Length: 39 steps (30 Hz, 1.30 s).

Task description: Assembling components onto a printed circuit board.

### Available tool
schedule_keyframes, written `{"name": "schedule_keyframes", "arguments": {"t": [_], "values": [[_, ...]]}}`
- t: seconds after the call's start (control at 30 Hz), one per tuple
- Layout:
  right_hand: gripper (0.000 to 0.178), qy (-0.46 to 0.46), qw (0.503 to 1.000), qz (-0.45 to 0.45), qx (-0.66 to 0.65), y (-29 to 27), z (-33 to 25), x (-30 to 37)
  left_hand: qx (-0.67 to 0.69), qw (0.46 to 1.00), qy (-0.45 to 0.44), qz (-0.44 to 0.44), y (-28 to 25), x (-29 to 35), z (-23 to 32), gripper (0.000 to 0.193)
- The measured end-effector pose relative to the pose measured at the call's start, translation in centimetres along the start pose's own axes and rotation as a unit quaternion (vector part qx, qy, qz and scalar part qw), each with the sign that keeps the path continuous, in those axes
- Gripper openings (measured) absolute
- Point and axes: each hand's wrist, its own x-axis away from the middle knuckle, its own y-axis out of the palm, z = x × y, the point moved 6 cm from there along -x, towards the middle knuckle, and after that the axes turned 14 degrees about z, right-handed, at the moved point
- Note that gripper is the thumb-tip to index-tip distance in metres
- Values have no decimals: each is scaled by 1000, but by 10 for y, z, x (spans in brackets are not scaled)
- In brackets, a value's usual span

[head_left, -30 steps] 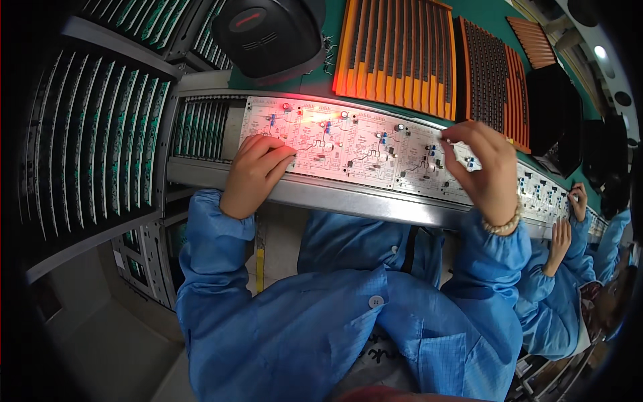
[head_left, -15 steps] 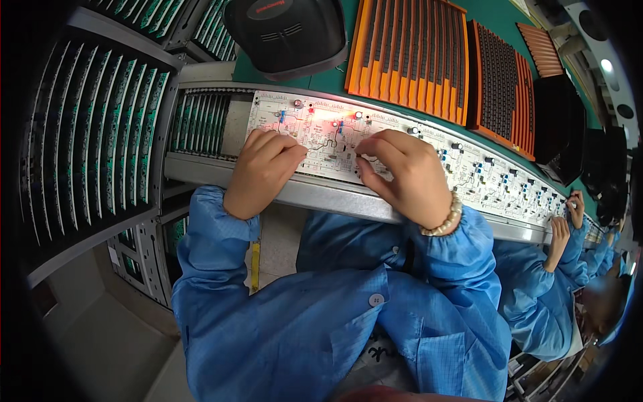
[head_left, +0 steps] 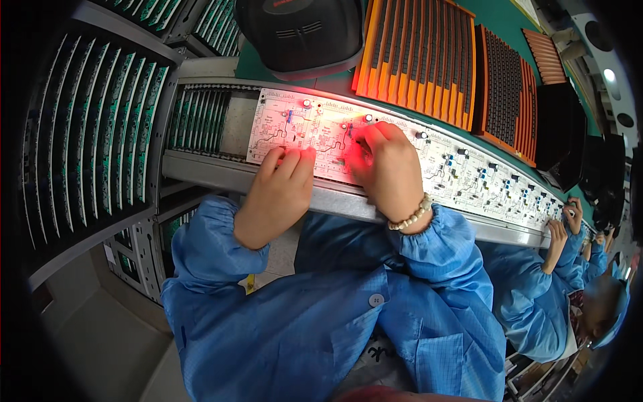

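A white circuit board (head_left: 268, 120) with small upright components and printed black traces lies in the metal-edged line before me. My left hand (head_left: 276, 197) is at the board's near edge, fingers bent and close together, tips touching the board. What those fingertips hold, if anything, is hidden. Over the board farther right is my right hand (head_left: 395, 171), with a beaded bracelet at the wrist. Its fingers are drawn together and point down at the board; the back of the hand hides what is between them. Red light falls on the board and these fingers.
More populated white boards (head_left: 469, 174) run off to the right, where a co-worker's hands (head_left: 559, 231) work. Beyond the line are orange trays of black parts (head_left: 415, 60) and a black case (head_left: 301, 40). Racks of green boards (head_left: 100, 127) stand at left.
My right hand has moved left and turned, its fingers now farther over the board. My left hand has shifted slightly toward me, to the near edge. The red light has spread wider.
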Motion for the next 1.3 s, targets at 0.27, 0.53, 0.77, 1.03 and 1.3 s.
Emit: {"name": "schedule_keyframes", "arguments": {"t": [0.27, 0.53, 0.77, 1.03, 1.3], "values": [[19, 35, 999, -3, -4, 0, 4, 2, -5, 1000, 1, -3, 0, -2, 3, 42], [16, 5, 998, 3, 65, -1, -4, 2, -16, 999, 28, 23, -4, -6, 6, 27], [13, -64, 974, -81, 203, 9, -26, 8, 26, 999, 9, 22, -1, -12, -1, 28], [35, -136, 958, -24, 250, -7, -33, 36, 138, 977, -74, 145, 10, -94, -29, 39], [42, -15, 983, 68, 168, -130, 42, 24, 71, 979, -49, 187, 31, -119, -32, 42]]}}
